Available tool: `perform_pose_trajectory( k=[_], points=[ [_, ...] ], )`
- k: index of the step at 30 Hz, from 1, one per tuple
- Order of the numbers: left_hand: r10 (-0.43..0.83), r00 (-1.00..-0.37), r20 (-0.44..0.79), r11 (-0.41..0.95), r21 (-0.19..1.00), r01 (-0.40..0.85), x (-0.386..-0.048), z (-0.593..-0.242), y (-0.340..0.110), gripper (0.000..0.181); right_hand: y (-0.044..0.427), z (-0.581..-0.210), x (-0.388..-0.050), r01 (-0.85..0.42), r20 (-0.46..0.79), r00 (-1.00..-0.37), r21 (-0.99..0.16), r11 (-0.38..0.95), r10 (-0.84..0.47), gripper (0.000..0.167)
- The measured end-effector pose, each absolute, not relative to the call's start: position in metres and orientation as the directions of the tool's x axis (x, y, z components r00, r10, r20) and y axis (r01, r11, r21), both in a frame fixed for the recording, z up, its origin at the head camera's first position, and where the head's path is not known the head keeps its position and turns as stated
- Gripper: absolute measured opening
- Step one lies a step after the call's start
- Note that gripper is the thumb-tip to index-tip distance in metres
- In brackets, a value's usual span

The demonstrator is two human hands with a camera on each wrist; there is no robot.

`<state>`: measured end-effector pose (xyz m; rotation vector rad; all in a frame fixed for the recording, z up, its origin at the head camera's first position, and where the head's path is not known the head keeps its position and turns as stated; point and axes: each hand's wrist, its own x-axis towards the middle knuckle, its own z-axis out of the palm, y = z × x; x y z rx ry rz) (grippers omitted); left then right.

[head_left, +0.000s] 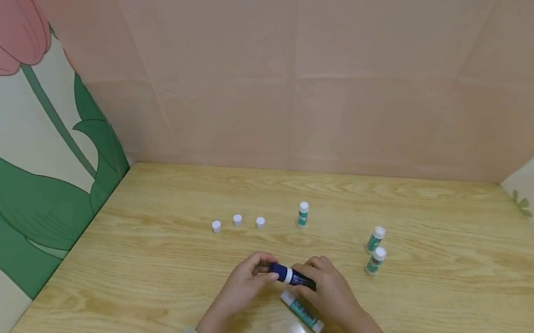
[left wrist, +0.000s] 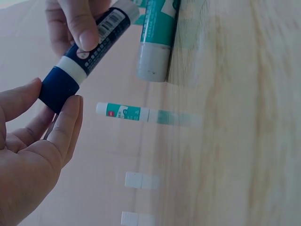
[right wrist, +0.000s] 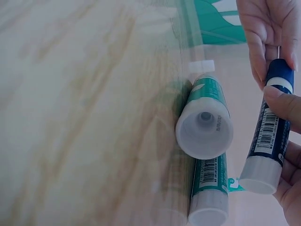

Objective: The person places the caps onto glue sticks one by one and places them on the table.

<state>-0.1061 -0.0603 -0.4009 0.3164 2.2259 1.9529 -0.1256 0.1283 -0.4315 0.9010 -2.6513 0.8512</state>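
Between both hands is a dark blue glue stick [head_left: 299, 279] with a white band. My left hand [head_left: 241, 288] pinches its blue cap end [left wrist: 59, 88] between thumb and fingertips. The barrel [right wrist: 269, 132] is gripped by my right hand [head_left: 334, 297], the thumb lying along it near the band in the right wrist view. A green and white glue stick [head_left: 302, 313] lies on the table just below the hands, touching neither. In the left wrist view, the blue stick is tilted, its pale end [left wrist: 126, 10] pointing up and right.
Three small white caps [head_left: 237, 219] stand in a loose row left of centre. One green and white stick [head_left: 303, 215] is upright behind the hands; two more [head_left: 375, 239] [head_left: 376, 261] stand close together at right. A pink backdrop [head_left: 293, 76] rises behind the wooden table [head_left: 148, 264].
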Motion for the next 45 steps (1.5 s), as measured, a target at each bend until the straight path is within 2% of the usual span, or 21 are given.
perform_pose_trajectory(
  k=[16,29,45],
  points=[
    [0.273,-0.962,-0.013,0.127,0.992,0.023,-0.1057,-0.4003,-0.0590,0.024,0.1289,-0.4304,-0.1247,-0.619,0.379,-0.785,-0.457,0.639,-0.490,0.032],
    [0.312,-0.950,0.023,0.132,0.989,0.067,-0.1056,-0.4015,-0.0587,0.025,0.1286,-0.4318,-0.1245,-0.632,0.400,-0.774,-0.442,0.636,-0.491,0.032],
    [0.298,-0.954,0.014,0.117,0.992,0.051,-0.1050,-0.4011,-0.0582,0.025,0.1278,-0.4312,-0.1239,-0.633,0.406,-0.772,-0.433,0.641,-0.488,0.032]
  ],
)
